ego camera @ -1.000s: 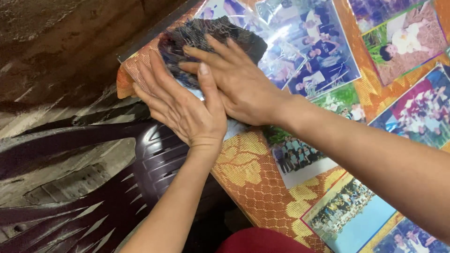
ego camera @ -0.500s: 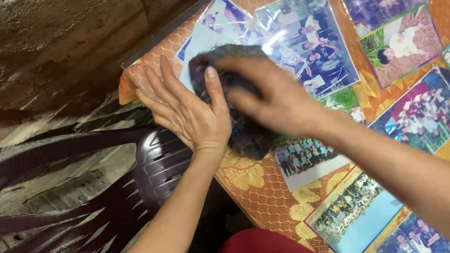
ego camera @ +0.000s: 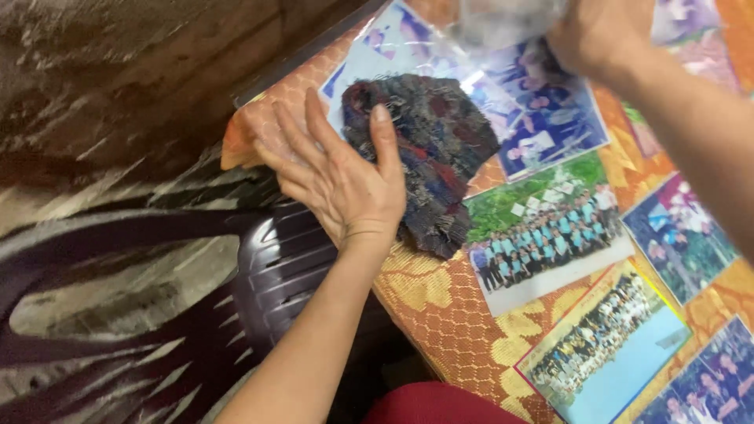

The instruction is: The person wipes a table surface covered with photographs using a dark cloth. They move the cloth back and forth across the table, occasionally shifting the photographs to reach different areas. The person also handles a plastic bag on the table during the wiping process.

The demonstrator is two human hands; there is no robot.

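Two hands are over the bench (ego camera: 440, 314), but only one is on the rag (ego camera: 432, 149). The left hand (ego camera: 345, 180) lies flat and spread at the near-left corner, fingers splayed, palm down on the orange cloth (ego camera: 408, 290); its thumb rests on the rag's left edge, pinning it rather than gripping it. The right hand (ego camera: 597, 31) is raised at the top of the view, well apart from the rag and partly cut off by the frame; whether it is released or clenched cannot be told, though a blurred shiny bit of clear plastic sits just beside it.

The rag, dark and frayed with red and blue threads, lies crumpled on the bench just right of the left hand. Its long axis runs from the far-left corner down toward the near right, ending at a group photo (ego camera: 550, 235). So the left hand is the nearer by far. A dark plastic chair (ego camera: 267, 267) stands below the bench edge.
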